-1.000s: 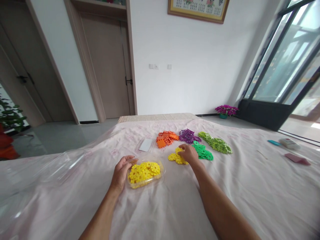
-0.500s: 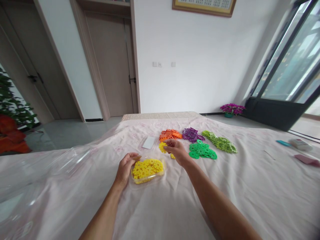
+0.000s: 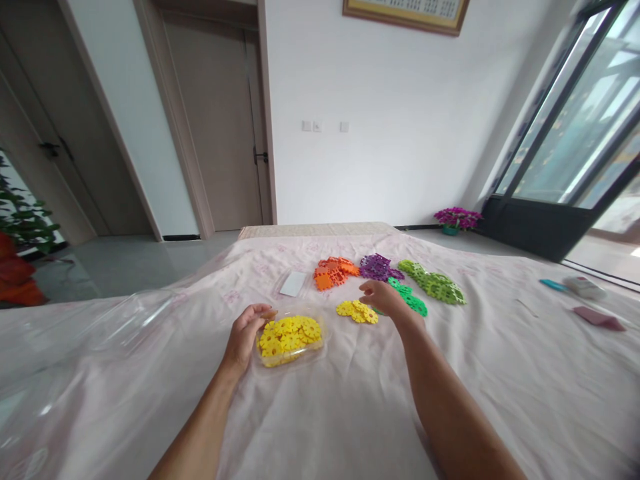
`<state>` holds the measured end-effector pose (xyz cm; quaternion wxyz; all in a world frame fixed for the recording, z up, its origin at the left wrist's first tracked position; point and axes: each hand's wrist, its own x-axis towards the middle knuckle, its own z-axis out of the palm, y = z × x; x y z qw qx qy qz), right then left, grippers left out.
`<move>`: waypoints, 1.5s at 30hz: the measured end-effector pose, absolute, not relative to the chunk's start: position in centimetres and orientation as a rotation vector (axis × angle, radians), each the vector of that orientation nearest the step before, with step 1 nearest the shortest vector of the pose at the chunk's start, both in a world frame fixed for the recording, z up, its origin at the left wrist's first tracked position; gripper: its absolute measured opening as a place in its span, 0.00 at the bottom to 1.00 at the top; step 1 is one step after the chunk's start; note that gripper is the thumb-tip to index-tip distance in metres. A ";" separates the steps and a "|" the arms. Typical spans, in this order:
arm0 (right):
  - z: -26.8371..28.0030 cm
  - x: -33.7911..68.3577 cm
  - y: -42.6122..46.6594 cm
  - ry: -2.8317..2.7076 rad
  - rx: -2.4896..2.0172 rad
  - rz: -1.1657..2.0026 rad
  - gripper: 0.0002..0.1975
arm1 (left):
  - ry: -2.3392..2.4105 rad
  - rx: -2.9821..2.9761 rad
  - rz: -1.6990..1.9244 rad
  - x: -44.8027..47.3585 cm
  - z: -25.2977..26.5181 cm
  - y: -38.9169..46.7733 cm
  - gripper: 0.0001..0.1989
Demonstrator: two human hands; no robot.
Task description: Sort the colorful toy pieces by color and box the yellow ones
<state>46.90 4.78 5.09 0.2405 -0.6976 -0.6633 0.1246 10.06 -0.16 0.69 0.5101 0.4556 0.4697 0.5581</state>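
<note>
My left hand [image 3: 244, 337] grips the left rim of a clear plastic box [image 3: 293, 360]. Inside the box lies a heap of yellow flower-shaped plastic pieces [image 3: 290, 335]. Right of the box, on the cloth, a small pile of yellow pieces [image 3: 357, 311] is spread out. My right hand [image 3: 387, 299] is just beyond that pile's right side, its fingers curled together; whatever they may hold is hidden. It partly covers a pile of green pieces [image 3: 415, 305].
Orange pieces [image 3: 334, 272], purple pieces [image 3: 377, 267] and light green pieces [image 3: 435, 283] lie behind. A clear lid with a white label [image 3: 293, 284] is behind the box. Crumpled clear plastic [image 3: 125, 327] covers the left; a pink cloth [image 3: 597, 318] and white packet [image 3: 585, 288] lie right.
My right hand has moved right, from beside the orange pile to the green one, and the yellow piece at its fingertips no longer shows. The small yellow pile is uncovered. My left hand stays on the box.
</note>
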 end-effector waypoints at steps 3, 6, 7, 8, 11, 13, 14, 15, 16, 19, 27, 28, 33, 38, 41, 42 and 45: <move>4.5 48.6 4.7 -1.900 -2.078 0.407 0.23 | 1.137 1.119 1.336 10.0 0.4 0.0 0.17; 4.0 48.8 4.6 -1.913 -2.182 0.461 0.29 | 1.150 1.125 1.333 9.9 0.2 0.0 0.17; 3.8 48.7 4.6 -1.907 -2.205 0.477 0.30 | 1.150 1.125 1.335 9.9 0.2 0.0 0.17; 3.6 48.5 4.7 -1.896 -2.221 0.498 0.30 | 1.148 1.124 1.335 10.0 0.2 0.0 0.18; 3.0 48.1 4.8 -1.844 -2.210 0.586 0.29 | 1.142 1.121 1.331 10.0 0.3 0.0 0.18; 2.8 47.9 4.9 -1.786 -2.148 0.655 0.28 | 1.140 1.112 1.331 10.0 0.4 -0.1 0.18; 2.7 47.9 4.9 -1.755 -2.109 0.685 0.28 | 1.138 1.107 1.333 10.0 0.4 -0.1 0.18; 2.6 47.9 4.9 -1.730 -2.072 0.713 0.27 | 1.136 1.103 1.334 10.0 0.5 -0.1 0.18; 2.7 47.9 4.9 -1.712 -2.041 0.743 0.27 | 1.135 1.101 1.334 10.0 0.5 0.0 0.18; 3.2 48.1 4.6 -1.696 -1.966 0.859 0.26 | 1.137 1.103 1.331 10.0 0.4 0.0 0.17; 3.7 47.0 4.6 -1.598 -1.742 0.828 0.11 | 1.141 1.099 1.333 10.0 0.5 -0.3 0.18; 3.3 46.7 4.8 -1.609 -1.772 0.785 0.10 | 1.139 1.098 1.333 10.0 0.5 -0.3 0.18; 1.9 46.2 5.2 -1.717 -1.943 0.637 0.04 | 1.143 1.116 1.329 10.0 0.5 -0.1 0.17; 1.9 46.5 5.3 -1.738 -1.980 0.598 0.05 | 1.149 1.137 1.324 10.0 0.5 -0.1 0.17; 2.0 46.5 5.2 -1.743 -1.972 0.591 0.06 | 1.151 1.137 1.324 10.0 0.5 -0.1 0.17; 2.0 46.5 5.2 -1.737 -1.963 0.593 0.06 | 1.155 1.137 1.321 10.0 0.5 -0.1 0.17; 1.8 46.5 5.2 -1.687 -1.913 0.623 0.09 | 1.165 1.139 1.318 10.0 0.6 -0.1 0.17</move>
